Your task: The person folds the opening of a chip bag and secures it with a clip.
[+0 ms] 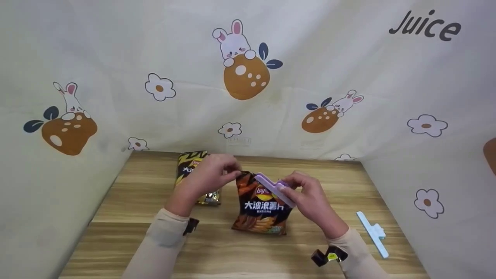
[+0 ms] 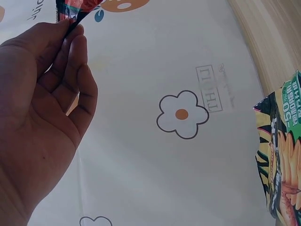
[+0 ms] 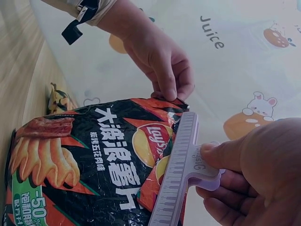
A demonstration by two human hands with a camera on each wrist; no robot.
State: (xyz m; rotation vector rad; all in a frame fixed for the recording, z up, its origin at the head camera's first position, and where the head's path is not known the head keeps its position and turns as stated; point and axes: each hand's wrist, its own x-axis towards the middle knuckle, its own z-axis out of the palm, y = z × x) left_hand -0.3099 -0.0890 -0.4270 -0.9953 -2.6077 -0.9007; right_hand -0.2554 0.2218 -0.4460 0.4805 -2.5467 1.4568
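Note:
A black and orange chip bag (image 1: 260, 217) stands upright on the table, its printed front toward me. My left hand (image 1: 211, 172) pinches the bag's top left corner between thumb and fingers; the left wrist view shows that pinched corner (image 2: 81, 5) too. With my right hand (image 1: 310, 195) I grip the handle of a purple bag clip (image 1: 273, 188), thumb on one side and fingers on the other. In the right wrist view the clip's long bar (image 3: 175, 172) lies slantwise across the bag's upper edge. Whether its jaws are closed on the bag I cannot tell.
Behind my left hand a yellow and black chip bag (image 1: 190, 164) lies on the wooden table (image 1: 128, 201). A light blue bag clip (image 1: 372, 234) rests near the table's right edge. Pale printed cloth (image 1: 186, 124) walls the back and both sides.

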